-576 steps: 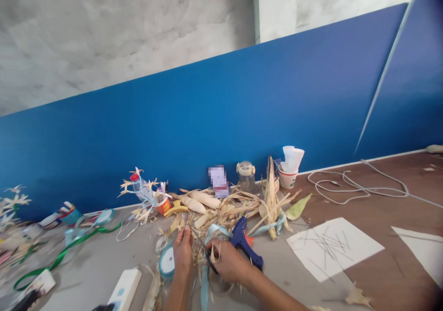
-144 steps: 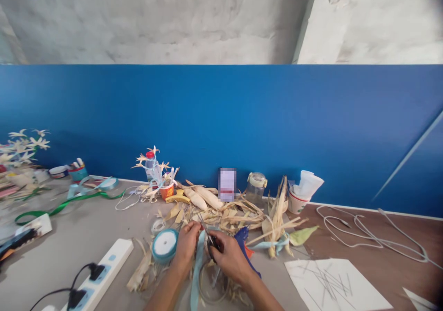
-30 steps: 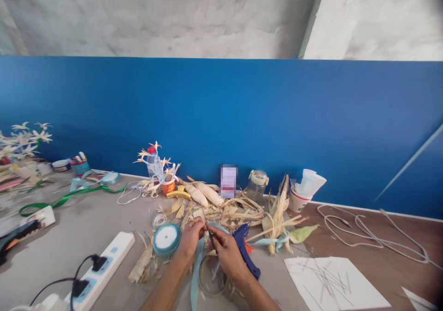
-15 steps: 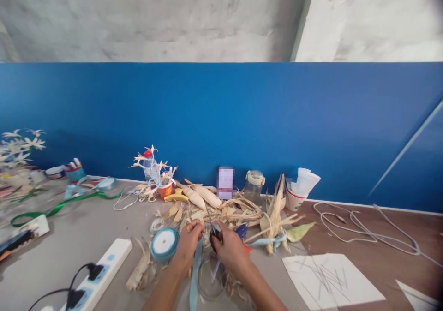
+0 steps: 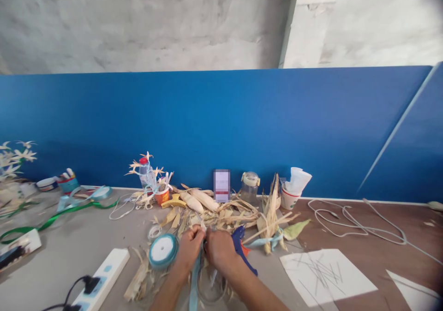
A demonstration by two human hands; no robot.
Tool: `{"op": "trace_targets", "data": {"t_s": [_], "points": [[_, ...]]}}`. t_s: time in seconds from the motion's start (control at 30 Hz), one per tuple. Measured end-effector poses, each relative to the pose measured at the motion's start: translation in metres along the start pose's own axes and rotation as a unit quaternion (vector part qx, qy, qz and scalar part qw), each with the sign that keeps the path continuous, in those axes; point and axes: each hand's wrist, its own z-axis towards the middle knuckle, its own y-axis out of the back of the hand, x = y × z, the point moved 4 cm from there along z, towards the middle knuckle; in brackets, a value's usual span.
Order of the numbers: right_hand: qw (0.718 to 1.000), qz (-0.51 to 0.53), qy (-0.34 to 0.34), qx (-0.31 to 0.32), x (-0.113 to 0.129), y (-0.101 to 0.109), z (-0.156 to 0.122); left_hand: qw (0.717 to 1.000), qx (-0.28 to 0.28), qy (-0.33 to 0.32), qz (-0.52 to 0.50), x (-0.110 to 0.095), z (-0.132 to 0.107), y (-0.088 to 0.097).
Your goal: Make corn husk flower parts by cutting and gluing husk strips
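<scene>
Left hand [image 5: 189, 250]: pinches a pale husk strip [image 5: 200, 228], mid-desk [image 5: 86, 242], near its front edge.
Right hand [image 5: 217, 248]: fisted against the other; contents hidden.
Care: likely keep strip taut, fingertips clear.

You've got soft, even daylight here, plenty bright, with only faint shadows on the desk [image 5: 86, 242]. Your left hand [image 5: 188, 252] and right hand [image 5: 218, 250] look slightly smeared. The far-left edge blurs too, and the right-hand corners go dark and bendy.
</scene>
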Motion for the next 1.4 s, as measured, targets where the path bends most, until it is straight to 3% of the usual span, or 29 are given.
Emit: {"op": "trace_targets", "data": {"t_s": [0.2, 0.77, 1.13, 1.27, 1.4], "points": [[1.000, 0.004, 0.007, -0.004, -0.001, -0.008, 0.005, 1.000, -0.006, -0.011, 0.010, 0.005, 0.002, 0.000], [0.999, 0.034, -0.025, 0.005, -0.001, -0.003, 0.007, 0.996, -0.026, -0.039, 0.082, 0.012, 0.002, 0.001], [0.994, 0.097, -0.020, 0.040, -0.009, -0.004, 0.013, 0.984, -0.045, -0.047, 0.165, 0.001, -0.003, 0.002], [0.994, 0.098, -0.041, 0.018, -0.007, -0.001, 0.008, 0.981, -0.054, -0.047, 0.178, 0.004, -0.002, 0.002], [0.980, 0.181, -0.044, -0.068, -0.014, 0.015, 0.005, 0.978, -0.052, -0.053, 0.194, 0.004, -0.003, 0.002]]}}
